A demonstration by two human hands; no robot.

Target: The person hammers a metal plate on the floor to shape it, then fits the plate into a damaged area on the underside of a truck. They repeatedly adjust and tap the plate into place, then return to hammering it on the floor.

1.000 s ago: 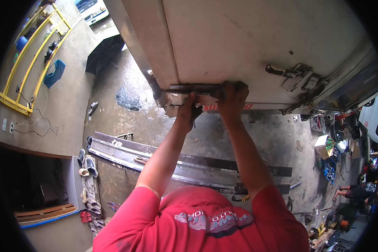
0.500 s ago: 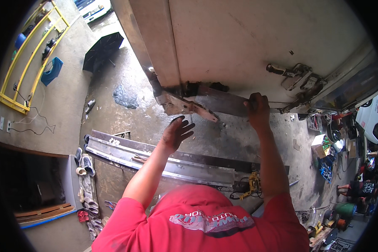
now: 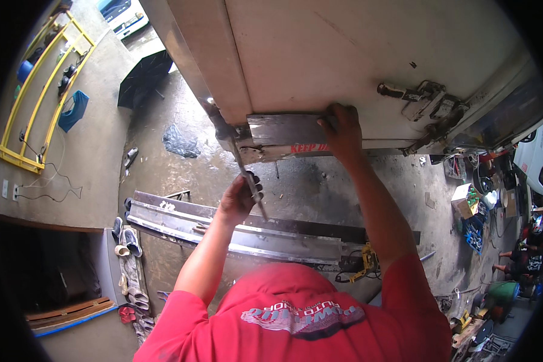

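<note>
My left hand (image 3: 241,196) is closed around a narrow metal bar (image 3: 236,154), which slants down from the worn hinge fitting (image 3: 223,130) at the white door's lower left corner. My right hand (image 3: 344,133) grips the right end of a flat grey metal plate (image 3: 283,128) held against the white door (image 3: 320,60), just above its bottom edge with red lettering. Its fingertips are on the plate's top and face. To the right a latch assembly with a handle (image 3: 428,99) is fixed to the door.
Below lie long metal channels (image 3: 235,241) and a yellow tool (image 3: 362,262). On the left are a yellow wall rack (image 3: 45,154), shoes (image 3: 131,241) and an open black umbrella (image 3: 140,81). Another person (image 3: 525,259), boxes (image 3: 464,202) and clutter are on the right.
Since half a second ago, the plate and my right hand have shifted up and left. The metal piece at the hinge now slants downward, and my left hand, then open, has closed on it.
</note>
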